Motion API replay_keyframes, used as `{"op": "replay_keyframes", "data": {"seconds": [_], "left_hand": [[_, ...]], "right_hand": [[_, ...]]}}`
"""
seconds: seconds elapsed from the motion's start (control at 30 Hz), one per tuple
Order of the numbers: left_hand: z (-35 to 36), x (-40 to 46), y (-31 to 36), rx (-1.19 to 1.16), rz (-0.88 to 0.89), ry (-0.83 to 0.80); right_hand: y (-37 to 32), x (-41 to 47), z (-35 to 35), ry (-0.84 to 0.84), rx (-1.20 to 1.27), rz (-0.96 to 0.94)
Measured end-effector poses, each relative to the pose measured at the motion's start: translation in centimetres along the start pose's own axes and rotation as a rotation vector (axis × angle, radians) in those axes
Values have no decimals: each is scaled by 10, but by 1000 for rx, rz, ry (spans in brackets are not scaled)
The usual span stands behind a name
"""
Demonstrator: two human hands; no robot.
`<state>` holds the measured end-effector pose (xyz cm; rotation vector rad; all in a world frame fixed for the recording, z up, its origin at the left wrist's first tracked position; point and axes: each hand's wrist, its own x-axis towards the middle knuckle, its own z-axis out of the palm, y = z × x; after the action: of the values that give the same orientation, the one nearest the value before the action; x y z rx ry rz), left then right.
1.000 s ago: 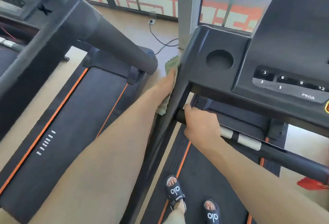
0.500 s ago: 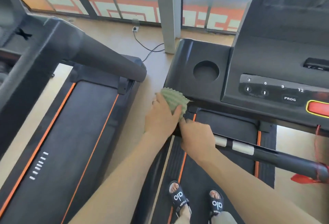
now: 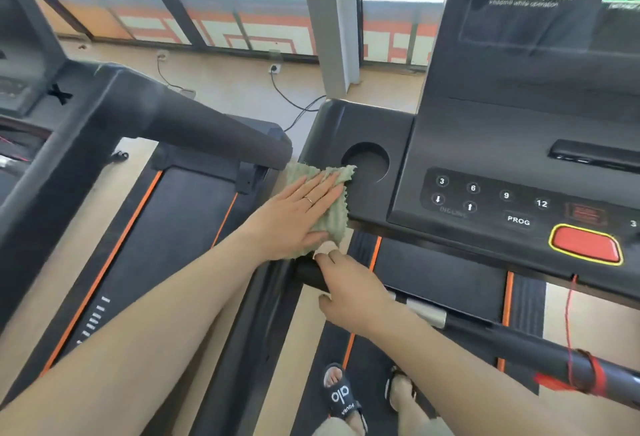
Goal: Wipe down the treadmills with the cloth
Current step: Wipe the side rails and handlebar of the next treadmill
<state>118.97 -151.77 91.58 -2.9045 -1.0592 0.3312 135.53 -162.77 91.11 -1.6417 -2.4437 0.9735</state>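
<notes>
Beside cup holder [image 3: 365, 162], cloth [image 3: 330, 208].

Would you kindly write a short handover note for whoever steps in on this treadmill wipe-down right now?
Left hand: flat, fingers straight, pressing the green cloth onto the console's left corner, beside the round cup holder.
Right hand: fingers curled over the left end of the crossbar beneath the console.
Done: cannot tell how much is clean; wiping is under way at that corner.
Left: cup holder, button panel, crossbar, and the neighbouring treadmill on the left.
</notes>
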Motion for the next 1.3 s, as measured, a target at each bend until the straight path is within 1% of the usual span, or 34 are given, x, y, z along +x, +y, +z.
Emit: {"op": "replay_keyframes", "data": {"seconds": [0.03,0.1,0.17,0.23,0.27,0.37,0.47,0.5,0.53,0.6,0.67,0.77,0.83,0.87,0.93,1.03,1.13,1.2,1.3], "left_hand": [[-5,15,-3,21,29,-6],[-11,46,-1,24,90,-28],[-9,67,7,45,116,-18],[-8,72,12,14,102,14],[-8,70,14,-21,76,24],[-4,60,31,-115,-71,85],[3,65,70,-239,-403,248],[4,68,80,-253,-495,268],[4,70,84,-239,-538,267],[1,70,77,-204,-490,242],[-2,72,60,-227,-446,201],[-7,91,39,-216,-580,146],[-7,98,41,-201,-631,148],[-6,92,47,-212,-625,180],[2,68,66,-235,-522,220],[12,38,80,-110,-323,179],[12,50,49,71,-107,183],[7,62,26,68,-12,160],[0,79,9,22,76,94]], "right_hand": [[9,-4,-12,60,50,-39],[33,-9,-34,303,55,-84],[58,-12,-55,542,74,-43],[70,-11,-68,670,70,-18],[70,-7,-69,686,21,-35],[61,9,-63,641,-85,-94],[61,25,-64,576,-133,-6],[63,27,-63,550,-178,14],[63,28,-63,527,-225,31],[64,32,-62,479,-288,65],[64,38,-64,461,-307,119],[65,49,-68,456,-319,185],[65,49,-69,488,-267,184],[66,48,-69,514,-218,167],[69,43,-70,556,-102,144],[69,44,-73,601,12,152],[64,47,-72,621,-26,157],[62,48,-70,639,-25,183],[59,51,-67,648,-42,224]]}}
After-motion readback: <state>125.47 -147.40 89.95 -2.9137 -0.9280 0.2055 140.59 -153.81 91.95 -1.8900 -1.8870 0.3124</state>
